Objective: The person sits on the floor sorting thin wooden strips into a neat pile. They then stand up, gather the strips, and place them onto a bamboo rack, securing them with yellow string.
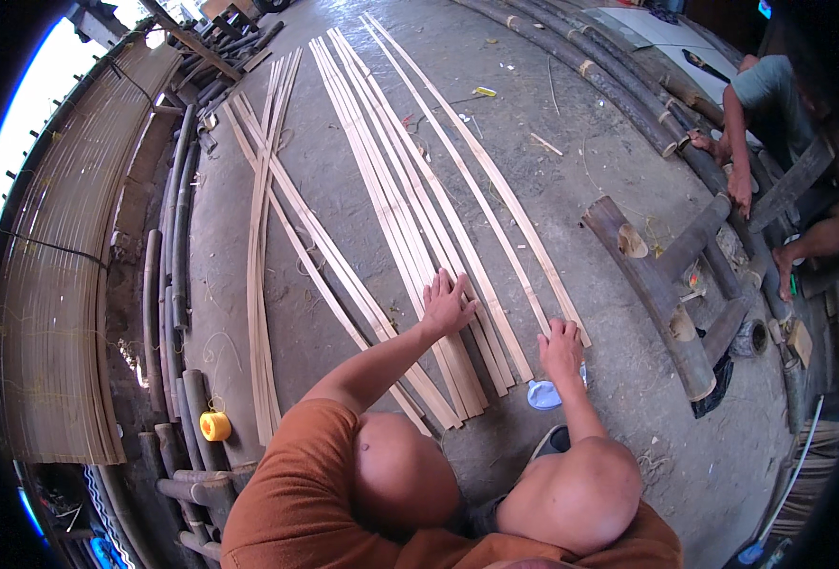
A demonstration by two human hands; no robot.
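Long, thin, pale split-bamboo strips (381,190) lie lengthwise on the concrete floor, their near ends close to my knees. My left hand (449,305) rests with spread fingers on the middle bundle. To its right, my right hand (562,351) reaches down to the near ends of two separate strips (509,199); its fingers are slightly bent and touch or hover over them, I cannot tell which. On the left, more strips (266,190) cross one another. Just below my right hand lies a pale blue oval thing (544,394).
A yellow-orange roll of twine (214,426) sits by dark poles (180,228) at left, beside a long slatted bamboo screen (68,256). At right stand a notched bamboo frame (652,299) and long bamboo poles (609,85). Another person's hands (728,166) work there.
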